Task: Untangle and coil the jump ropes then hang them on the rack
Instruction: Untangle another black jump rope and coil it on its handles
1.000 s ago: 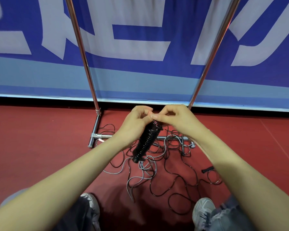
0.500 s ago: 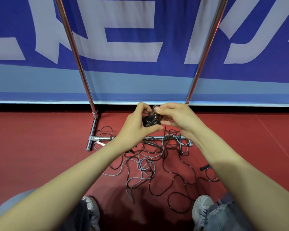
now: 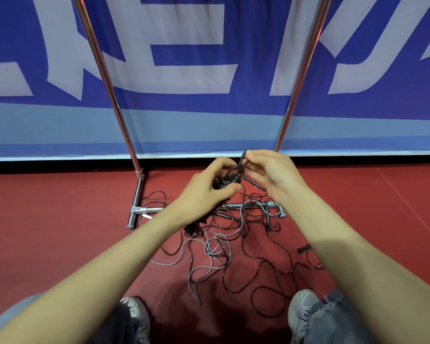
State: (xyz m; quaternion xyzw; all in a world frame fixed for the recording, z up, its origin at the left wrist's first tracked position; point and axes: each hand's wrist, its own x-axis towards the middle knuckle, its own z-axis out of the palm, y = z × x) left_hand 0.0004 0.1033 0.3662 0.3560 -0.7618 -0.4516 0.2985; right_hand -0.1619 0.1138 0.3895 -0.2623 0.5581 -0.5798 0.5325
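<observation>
banner (image 3: 209, 125) blue-and-white, behind | floor (image 3: 47, 219) red | grey sneakers (image 3: 302, 304) bottom edge

Red floor (image 3: 60, 232) is seen across the lower half of the frame. At centre, a loose tangle of black ropes (image 3: 266, 264) and a grey rope (image 3: 217, 247) is spread on it, strands overlapping. The rack's chrome foot (image 3: 137, 194) is set at centre left, and ropes are draped over its crossbar (image 3: 248, 206). A black handle (image 3: 304, 249) is noted right of centre. Two grey shoes (image 3: 137, 311) are planted at the bottom edge.

Black ropes (image 3: 266, 266) and grey rope (image 3: 209, 247) on red floor (image 3: 60, 232); blue banner (image 3: 209, 70) with white letters; silver rack (image 3: 102, 70).
</observation>
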